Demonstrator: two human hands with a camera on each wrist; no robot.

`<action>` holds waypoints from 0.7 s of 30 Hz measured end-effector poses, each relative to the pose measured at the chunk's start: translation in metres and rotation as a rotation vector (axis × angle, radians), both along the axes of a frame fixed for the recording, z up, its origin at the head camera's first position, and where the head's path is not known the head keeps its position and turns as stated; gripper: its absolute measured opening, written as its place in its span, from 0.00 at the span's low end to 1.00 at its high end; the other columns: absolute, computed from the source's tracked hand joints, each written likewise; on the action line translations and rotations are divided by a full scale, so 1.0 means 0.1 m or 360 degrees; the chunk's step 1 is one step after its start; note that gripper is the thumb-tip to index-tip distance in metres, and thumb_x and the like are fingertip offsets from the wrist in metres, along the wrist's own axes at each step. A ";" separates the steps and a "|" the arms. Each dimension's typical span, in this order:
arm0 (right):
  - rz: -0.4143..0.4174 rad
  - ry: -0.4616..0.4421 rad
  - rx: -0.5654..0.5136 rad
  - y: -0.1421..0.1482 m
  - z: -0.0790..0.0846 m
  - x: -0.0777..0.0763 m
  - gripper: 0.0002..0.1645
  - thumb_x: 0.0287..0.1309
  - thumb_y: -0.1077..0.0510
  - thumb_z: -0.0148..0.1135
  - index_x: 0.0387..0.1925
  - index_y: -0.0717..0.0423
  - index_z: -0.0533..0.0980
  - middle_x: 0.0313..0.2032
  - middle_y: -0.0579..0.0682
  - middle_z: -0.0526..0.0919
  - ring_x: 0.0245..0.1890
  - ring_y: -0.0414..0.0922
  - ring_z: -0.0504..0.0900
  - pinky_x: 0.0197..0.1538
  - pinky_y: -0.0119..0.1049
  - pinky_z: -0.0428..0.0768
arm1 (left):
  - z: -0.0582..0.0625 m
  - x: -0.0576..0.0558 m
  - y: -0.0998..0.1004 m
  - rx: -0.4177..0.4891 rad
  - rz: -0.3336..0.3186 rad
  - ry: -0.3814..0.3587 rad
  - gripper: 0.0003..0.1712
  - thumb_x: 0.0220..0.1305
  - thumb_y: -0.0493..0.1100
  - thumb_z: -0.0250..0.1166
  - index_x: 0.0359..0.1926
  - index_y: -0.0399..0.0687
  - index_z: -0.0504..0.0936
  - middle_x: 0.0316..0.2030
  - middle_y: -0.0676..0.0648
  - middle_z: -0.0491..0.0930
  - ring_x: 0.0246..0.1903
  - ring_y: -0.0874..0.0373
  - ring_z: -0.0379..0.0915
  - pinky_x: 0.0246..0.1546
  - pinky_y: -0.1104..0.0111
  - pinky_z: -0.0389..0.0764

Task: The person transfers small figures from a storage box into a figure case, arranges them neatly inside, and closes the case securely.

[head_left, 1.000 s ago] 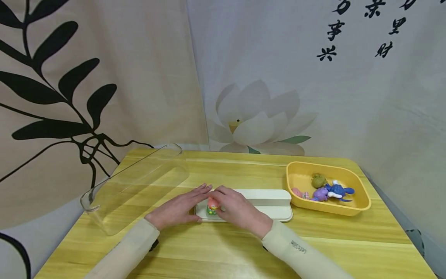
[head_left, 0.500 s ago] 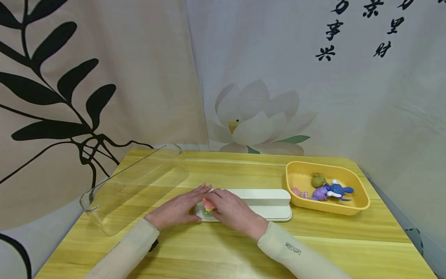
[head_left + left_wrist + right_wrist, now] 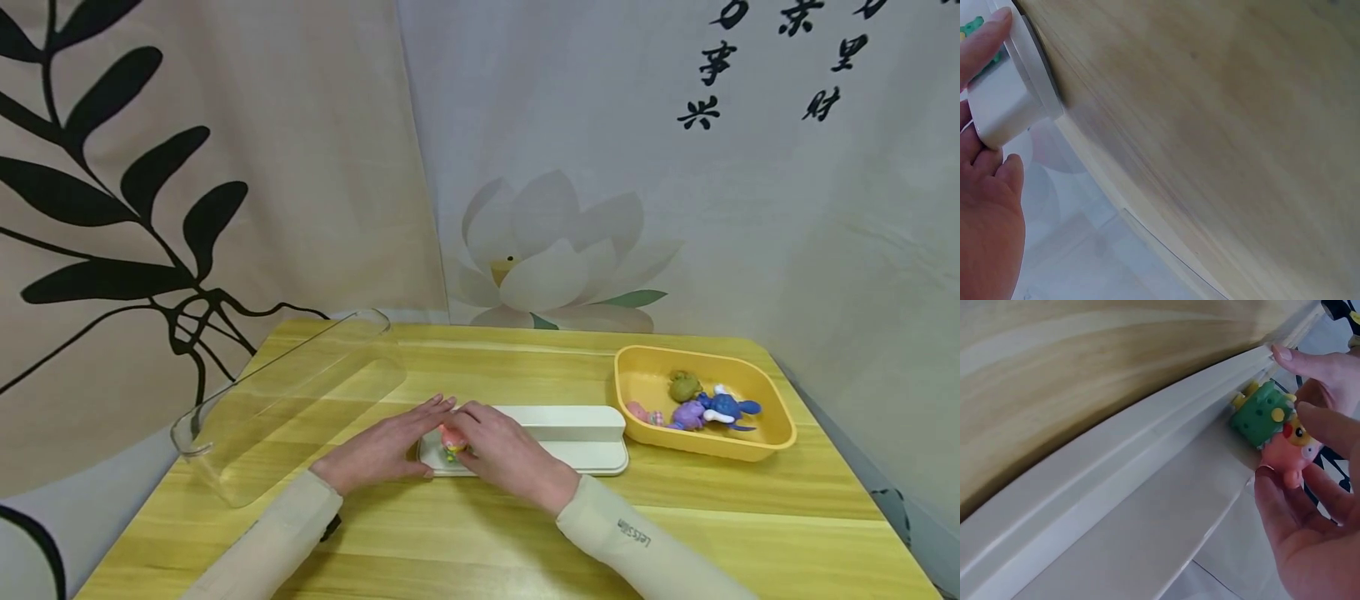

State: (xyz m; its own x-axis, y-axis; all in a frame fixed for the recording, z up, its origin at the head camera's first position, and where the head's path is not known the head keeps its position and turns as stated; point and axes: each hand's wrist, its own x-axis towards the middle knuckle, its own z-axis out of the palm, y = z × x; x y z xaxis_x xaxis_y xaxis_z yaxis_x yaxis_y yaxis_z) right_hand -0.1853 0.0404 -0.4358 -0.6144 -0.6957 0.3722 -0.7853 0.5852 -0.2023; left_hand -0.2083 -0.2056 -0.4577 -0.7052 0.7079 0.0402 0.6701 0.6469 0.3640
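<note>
A white stepped display base lies at the middle of the table. My left hand holds its left end, the thumb on the front lip and the fingers behind the raised step. Between the fingers and thumb of my right hand is a small toy figurine with a pink head and a green spotted body. It stands upright over the lower step of the base, near the left end and close to the step's wall. In the head view my right hand covers part of the figurine.
A clear plastic cover lies slanted at the table's left. To the right, close to the base's end, stands a yellow tray with several toy figures, among them a blue one and a purple one.
My right hand has shifted slightly left with the figurine, bringing it nearer the base's left end. The left hand stays in place on the base.
</note>
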 end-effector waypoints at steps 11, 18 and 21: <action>-0.0142 -0.0171 -0.0005 0.19 0.14 0.05 0.39 0.64 0.41 0.71 0.70 0.54 0.73 0.68 0.51 0.76 0.67 0.49 0.76 0.68 0.46 0.76 | 0.00 -0.01 0.02 -0.0005 -0.0006 -0.0002 0.55 0.61 0.51 0.77 0.82 0.56 0.57 0.82 0.46 0.49 0.79 0.51 0.49 0.71 0.50 0.69; -0.0283 -0.0227 -0.0178 0.61 0.34 0.07 0.42 0.68 0.36 0.63 0.73 0.55 0.70 0.74 0.51 0.70 0.75 0.54 0.65 0.76 0.56 0.64 | -0.01 -0.01 0.01 -0.0004 0.0003 -0.0031 0.53 0.61 0.51 0.77 0.81 0.56 0.59 0.82 0.50 0.48 0.80 0.54 0.45 0.72 0.51 0.67; -0.0345 -0.0199 -0.0256 0.83 0.39 0.07 0.42 0.68 0.36 0.63 0.73 0.54 0.70 0.74 0.52 0.70 0.75 0.56 0.65 0.75 0.59 0.64 | -0.02 -0.02 0.01 -0.0003 0.0001 -0.0021 0.53 0.60 0.50 0.78 0.81 0.55 0.59 0.82 0.51 0.48 0.80 0.53 0.45 0.72 0.50 0.67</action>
State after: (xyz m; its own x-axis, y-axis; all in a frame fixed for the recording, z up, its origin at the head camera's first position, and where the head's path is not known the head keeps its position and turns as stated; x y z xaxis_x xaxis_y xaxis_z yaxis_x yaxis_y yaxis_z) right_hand -0.1782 0.1236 -0.3966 -0.7903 -0.4812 0.3792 -0.6084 0.6894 -0.3932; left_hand -0.2100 -0.2043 -0.4598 -0.7060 0.7076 0.0296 0.6650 0.6480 0.3714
